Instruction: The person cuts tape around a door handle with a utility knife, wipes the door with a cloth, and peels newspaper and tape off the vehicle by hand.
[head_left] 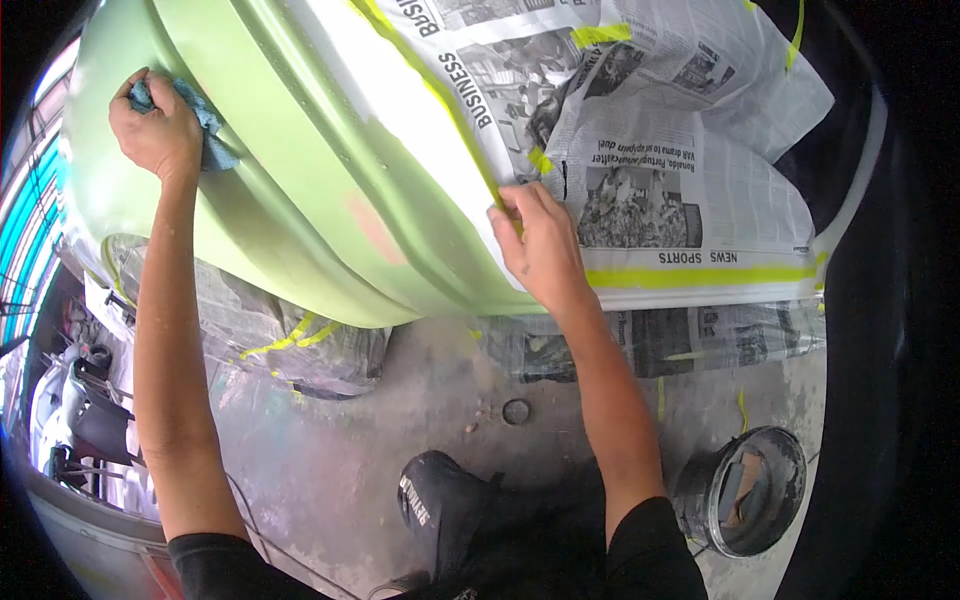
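Observation:
My left hand [158, 125] is closed around a crumpled blue cloth [214, 140] and presses it against a pale green car body panel [330, 150]. The panel has long raised ridges, a pinkish patch and small droplets along one ridge. My right hand [543, 245] rests with bent fingers on the white edge of the bodywork, over the yellow masking tape [455, 112]. A gap shows between its thumb and fingers, and I see nothing held there. Newspaper sheets [640, 130] taped down on the bodywork lie beside this hand.
A black bucket [700, 490] with sanding pieces inside stands at the lower right. A dark ring [516, 411] lies on the grey floor [330, 440]. Newspaper wrapping [300, 325] covers a part below the panel. Car parts [95, 410] stand at the left.

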